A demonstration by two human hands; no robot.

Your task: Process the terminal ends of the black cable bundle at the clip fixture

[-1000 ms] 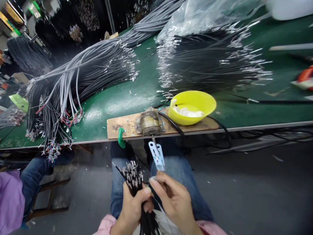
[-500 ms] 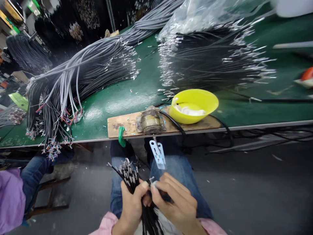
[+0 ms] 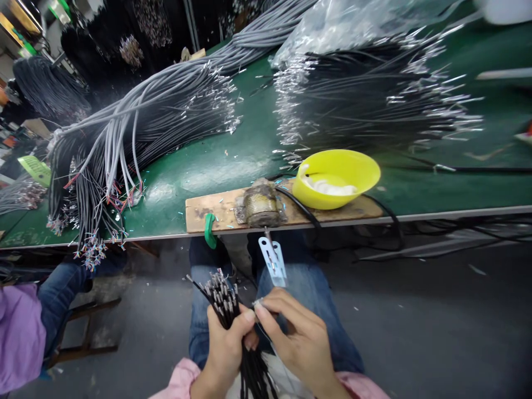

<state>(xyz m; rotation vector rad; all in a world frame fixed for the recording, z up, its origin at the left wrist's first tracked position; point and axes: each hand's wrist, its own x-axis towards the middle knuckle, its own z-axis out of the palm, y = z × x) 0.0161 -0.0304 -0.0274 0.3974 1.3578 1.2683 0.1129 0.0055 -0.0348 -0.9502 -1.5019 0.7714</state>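
My left hand [image 3: 228,338] is wrapped round a bundle of black cables [image 3: 224,302], whose stripped, silvery ends point up and away from me. Beside it, my right hand [image 3: 297,338] pinches the bare end of a single cable [image 3: 257,302] that sticks out between my two thumbs. Thumb and forefinger hide most of that tip. Just beyond my hands, a light-blue plastic clip [image 3: 273,266] hangs on the shaft of a small motor [image 3: 261,205] fixed to a wooden board [image 3: 199,213] at the bench edge.
A yellow bowl [image 3: 366,177] with white pieces sits on the board, near a green clamp [image 3: 210,230]. Black cables [image 3: 366,105] and grey cables [image 3: 137,100] lie across the green bench [image 3: 187,172]. A person in a purple top [image 3: 20,332] is at left.
My right thumb and fingers have shifted slightly left and closed further over the cable's tip. The left hand keeps its hold on the bundle. The view has swung slightly.
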